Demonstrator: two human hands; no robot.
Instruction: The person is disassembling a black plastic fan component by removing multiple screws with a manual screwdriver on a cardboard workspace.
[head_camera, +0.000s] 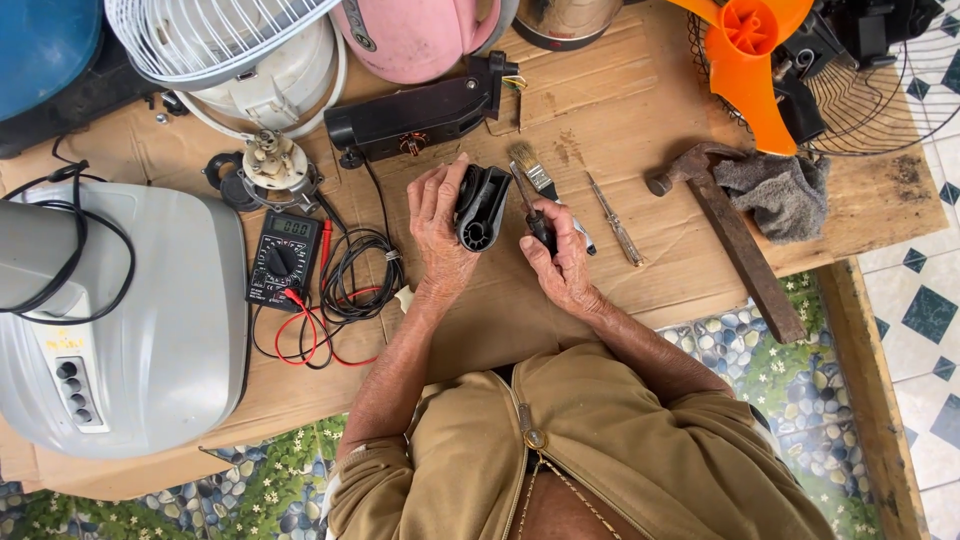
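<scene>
My left hand (438, 225) grips a small black plastic housing piece (481, 207) with a round hole at its lower end, held just above the cardboard-covered table (620, 110). My right hand (562, 262) is closed on the dark handle of a screwdriver (535, 215), its shaft pointing up beside the black piece. A paintbrush (530, 170) lies under and behind the right hand. A second, slim screwdriver (615, 220) rests on the cardboard to the right.
A long black fan part (415, 115) lies above the hands. A multimeter (283, 258) with red and black leads sits left, beside a grey fan base (150, 330). Right lie a hammer (735, 235), grey rag (785, 195), orange fan blade (745, 50) and wire guard.
</scene>
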